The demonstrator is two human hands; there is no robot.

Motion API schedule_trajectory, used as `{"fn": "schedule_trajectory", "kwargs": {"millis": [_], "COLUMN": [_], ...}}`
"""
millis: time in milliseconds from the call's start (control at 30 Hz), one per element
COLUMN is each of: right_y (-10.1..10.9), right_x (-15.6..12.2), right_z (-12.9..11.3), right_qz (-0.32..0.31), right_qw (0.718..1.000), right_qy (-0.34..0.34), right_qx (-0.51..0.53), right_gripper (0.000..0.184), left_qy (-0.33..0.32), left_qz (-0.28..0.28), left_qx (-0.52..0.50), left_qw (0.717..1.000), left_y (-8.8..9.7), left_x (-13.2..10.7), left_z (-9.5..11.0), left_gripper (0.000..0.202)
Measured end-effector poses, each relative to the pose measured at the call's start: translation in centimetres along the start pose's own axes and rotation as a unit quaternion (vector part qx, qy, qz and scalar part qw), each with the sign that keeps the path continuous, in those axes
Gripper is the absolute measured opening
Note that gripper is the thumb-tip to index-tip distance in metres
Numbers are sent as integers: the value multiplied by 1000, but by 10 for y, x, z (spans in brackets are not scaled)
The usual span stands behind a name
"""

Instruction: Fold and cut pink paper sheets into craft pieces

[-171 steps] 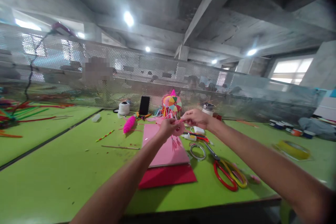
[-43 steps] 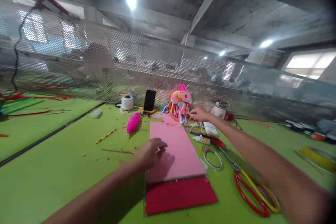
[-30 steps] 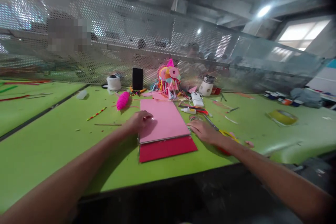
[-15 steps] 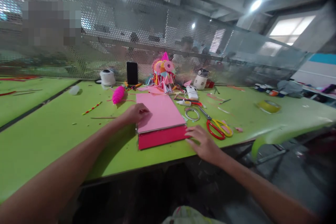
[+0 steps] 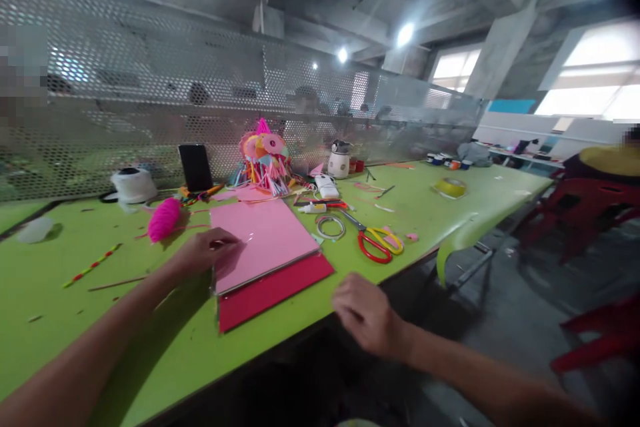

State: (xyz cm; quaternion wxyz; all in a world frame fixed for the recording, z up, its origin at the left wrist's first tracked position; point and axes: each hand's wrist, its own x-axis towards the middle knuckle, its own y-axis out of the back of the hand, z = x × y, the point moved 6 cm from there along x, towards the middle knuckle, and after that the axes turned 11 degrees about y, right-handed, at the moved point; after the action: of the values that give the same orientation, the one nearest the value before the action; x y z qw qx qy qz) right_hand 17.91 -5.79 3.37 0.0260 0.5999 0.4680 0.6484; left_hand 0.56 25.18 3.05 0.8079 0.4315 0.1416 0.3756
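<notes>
A pink sheet of paper (image 5: 270, 247) lies over a red sheet (image 5: 275, 290), whose strip shows along the near side. My left hand (image 5: 213, 250) rests on the left part of the pink sheet, fingers curled in against it; its thumb is hidden. Off the near right corner of the sheets, my right hand (image 5: 365, 313) hovers at the table's edge with its fingers folded, and nothing shows in it. Scissors (image 5: 375, 243) with one red and one yellow handle lie right of the sheets. A coil of wire (image 5: 331, 227) and a small white glue bottle (image 5: 313, 208) are behind.
A tasselled paper craft (image 5: 265, 160), a phone (image 5: 195, 168) and a white jug (image 5: 339, 160) stand near the perforated screen (image 5: 150, 107). Pink yarn (image 5: 165, 219) and a beaded stick (image 5: 93, 266) lie left. A tape roll (image 5: 449, 188) sits farther right on the green table (image 5: 165, 353).
My right hand has drawn back from the red sheet's corner, and its fingers have folded. My left hand stays on the pink paper. The view has turned right.
</notes>
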Motion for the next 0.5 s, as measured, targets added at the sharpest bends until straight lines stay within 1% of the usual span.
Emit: {"fn": "schedule_trajectory", "kwargs": {"millis": [67, 100, 133, 167, 200, 233, 267, 300, 333, 400, 500], "right_y": [39, 60, 79, 95, 106, 111, 113, 109, 101, 83, 63], "right_x": [-19, -31, -42, -54, -65, -74, -81, -86, -88, -88, -78], "right_z": [42, 67, 92, 116, 139, 158, 171, 179, 182, 180, 168], "right_qz": [43, 65, 73, 66, 45, 8, -9, -34, -66, -106, -117], "right_qw": [994, 985, 972, 958, 942, 930, 928, 930, 934, 939, 931], "right_qy": [-61, -90, -122, -159, -197, -225, -233, -232, -226, -210, -219], "right_qx": [-84, -136, -185, -229, -268, -292, -292, -283, -269, -250, -268], "right_gripper": [14, 15, 16, 19, 23, 28, 31, 33, 34, 32, 29], "left_qy": [4, 9, 12, 16, 18, 19, 19, 19, 19, 18, 15], "left_qz": [0, 1, 0, -2, -3, -5, -4, -2, 0, 3, 4], "left_qx": [7, 6, 3, -2, -5, -6, -8, -9, -10, -12, -9], "left_qw": [1000, 1000, 1000, 1000, 1000, 1000, 1000, 1000, 1000, 1000, 1000], "left_y": [0, 0, -1, -1, -1, -2, -2, -2, -2, -2, -2], "left_x": [0, 1, 1, 1, 1, 1, 1, 1, 1, 1, 2], "left_z": [-1, -2, -3, -4, -5, -5, -5, -5, -5, -5, -5], "left_gripper": [45, 47, 48, 49, 49, 49, 50, 49, 49, 48, 45]}}
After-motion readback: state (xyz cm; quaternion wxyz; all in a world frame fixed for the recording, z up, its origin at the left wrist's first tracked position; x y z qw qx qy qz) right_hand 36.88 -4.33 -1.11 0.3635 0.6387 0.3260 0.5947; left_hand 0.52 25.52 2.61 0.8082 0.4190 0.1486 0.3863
